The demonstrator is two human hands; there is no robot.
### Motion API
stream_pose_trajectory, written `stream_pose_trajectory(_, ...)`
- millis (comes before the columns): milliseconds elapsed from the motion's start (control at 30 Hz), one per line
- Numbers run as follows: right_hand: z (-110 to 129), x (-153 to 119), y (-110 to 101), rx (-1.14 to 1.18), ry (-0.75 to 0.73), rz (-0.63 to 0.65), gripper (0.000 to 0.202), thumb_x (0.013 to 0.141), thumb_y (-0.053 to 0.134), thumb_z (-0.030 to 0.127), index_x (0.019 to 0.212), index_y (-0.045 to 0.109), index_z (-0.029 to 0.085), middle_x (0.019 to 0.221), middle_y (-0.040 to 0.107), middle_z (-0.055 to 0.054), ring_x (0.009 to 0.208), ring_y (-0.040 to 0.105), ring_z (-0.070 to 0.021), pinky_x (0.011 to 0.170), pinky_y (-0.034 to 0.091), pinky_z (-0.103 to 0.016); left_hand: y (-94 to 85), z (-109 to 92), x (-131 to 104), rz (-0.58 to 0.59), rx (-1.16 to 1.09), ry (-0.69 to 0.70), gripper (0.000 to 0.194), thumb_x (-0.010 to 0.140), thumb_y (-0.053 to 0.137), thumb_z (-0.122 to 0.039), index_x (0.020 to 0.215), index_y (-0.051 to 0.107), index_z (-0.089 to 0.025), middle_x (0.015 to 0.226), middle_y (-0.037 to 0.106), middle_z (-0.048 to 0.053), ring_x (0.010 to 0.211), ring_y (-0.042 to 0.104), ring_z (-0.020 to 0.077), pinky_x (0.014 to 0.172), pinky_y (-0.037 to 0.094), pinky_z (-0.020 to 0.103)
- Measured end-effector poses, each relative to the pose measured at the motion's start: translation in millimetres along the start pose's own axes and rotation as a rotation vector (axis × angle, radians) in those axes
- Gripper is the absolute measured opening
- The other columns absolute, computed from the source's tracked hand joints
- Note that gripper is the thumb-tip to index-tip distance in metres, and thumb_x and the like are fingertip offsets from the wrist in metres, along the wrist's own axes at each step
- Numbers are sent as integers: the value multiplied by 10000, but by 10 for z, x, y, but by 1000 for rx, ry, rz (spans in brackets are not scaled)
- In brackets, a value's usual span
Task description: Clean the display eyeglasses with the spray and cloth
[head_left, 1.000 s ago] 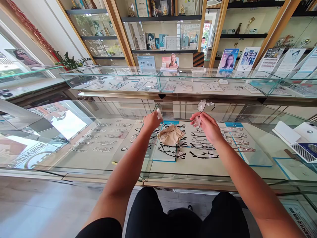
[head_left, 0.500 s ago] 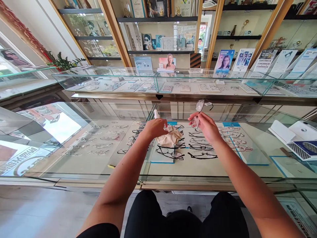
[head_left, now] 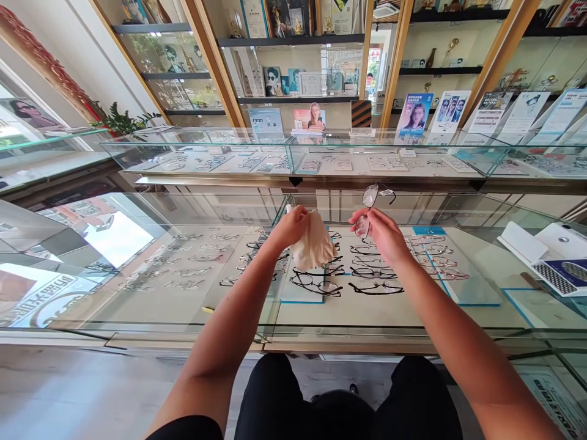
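My left hand (head_left: 292,225) pinches the top edge of a cream cloth (head_left: 312,243), which hangs down in folds over the glass counter. To its right, my right hand (head_left: 383,231) grips a pair of glasses (head_left: 369,195) by the frame near the bridge. The glasses are held on edge, one lens above the other, with a dark temple and a small white tag sticking out at the upper right. The white tip of a bottle (head_left: 288,208) shows just behind my left hand; the rest of it is hidden.
Rows of eyeglass frames (head_left: 376,288) lie inside the glass display counter (head_left: 348,333) beneath my hands. On the right stands an open white box (head_left: 550,244). A second glass showcase (head_left: 257,146) and leaflet stands (head_left: 415,116) are beyond.
My left hand has closed on the cream cloth and lifted it off the counter glass, so it now hangs. My right hand with the glasses has barely moved.
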State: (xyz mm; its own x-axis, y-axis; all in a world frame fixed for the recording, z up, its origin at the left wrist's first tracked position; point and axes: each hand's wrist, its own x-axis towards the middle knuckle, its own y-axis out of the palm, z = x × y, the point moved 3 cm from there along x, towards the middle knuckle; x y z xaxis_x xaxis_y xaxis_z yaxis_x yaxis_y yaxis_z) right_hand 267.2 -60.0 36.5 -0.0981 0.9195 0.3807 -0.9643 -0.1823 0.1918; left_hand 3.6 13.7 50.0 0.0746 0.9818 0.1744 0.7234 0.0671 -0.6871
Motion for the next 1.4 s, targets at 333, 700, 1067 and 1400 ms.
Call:
stream_pose_trajectory(333,3,-18,23,2,7,39,461,1006,765,697,1061,835,245,1059,831,-69,905,771,-216,823,575,-363,110,-63,-10,198,-934,-38,594,630,1029,-632,887,707,-204,794,678,-11,668,607,135,617,473,263)
stream_pose_trajectory(700,12,-62,137,24,62,197,417,1058,717,624,1036,836,226,1067,818,-66,894,757,-198,803,516,-339,216,-309,-200,114,-1166,3,532,676,1000,-436,875,551,-229,773,616,-66,663,586,103,607,462,230)
stream_pose_trajectory(1067,-58,-95,195,70,133,261,435,1031,739,649,1057,836,225,1015,821,-58,899,748,-201,814,488,-341,375,-482,-415,85,-990,415,459,963,868,-565,950,552,-232,845,603,-34,713,531,107,661,448,243)
stream_pose_trajectory(1400,-61,-115,212,28,127,279,426,1047,726,641,1021,829,228,995,802,-61,900,705,-210,842,495,-357,474,-500,-562,164,-748,657,252,1159,629,-447,1067,489,-259,930,621,-19,716,622,112,694,547,291)
